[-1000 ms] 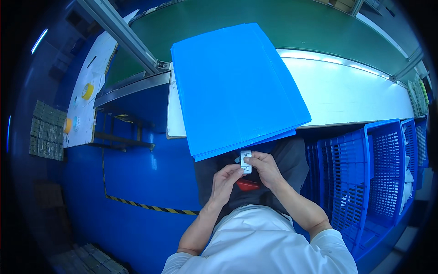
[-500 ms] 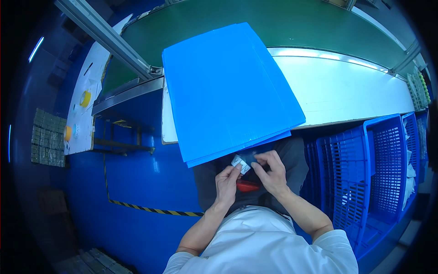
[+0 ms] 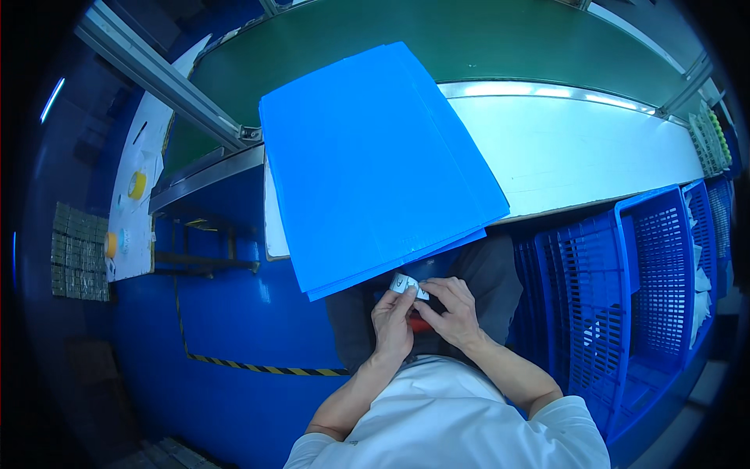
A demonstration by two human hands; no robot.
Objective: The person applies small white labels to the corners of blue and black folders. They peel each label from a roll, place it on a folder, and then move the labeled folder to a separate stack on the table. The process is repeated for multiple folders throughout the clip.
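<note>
Over my lap, my left hand (image 3: 394, 320) is closed around a small white label roll (image 3: 403, 283) with dark printed marks, its thumb pressing on the front. My right hand (image 3: 455, 311) meets it from the other side, fingertips pinched at the roll's right end; exactly what they grip there is partly hidden. A red object (image 3: 420, 323) shows below and between the hands, mostly covered, and its kind cannot be made out. Just beyond the hands lies a stack of large blue plastic sheets (image 3: 375, 164), its near edge overhanging the table toward me.
Beneath the sheets is a white tabletop (image 3: 578, 148), with a green conveyor belt (image 3: 531, 43) behind it. Blue perforated baskets (image 3: 586, 297) stand at my right. To the left, a metal post (image 3: 168, 78) rises near a white side table (image 3: 133, 211) holding yellow tape rolls (image 3: 137, 185).
My right hand has come down and in, from just off the label roll to touching its right end. The left hand keeps its hold. The whole view has shifted slightly.
</note>
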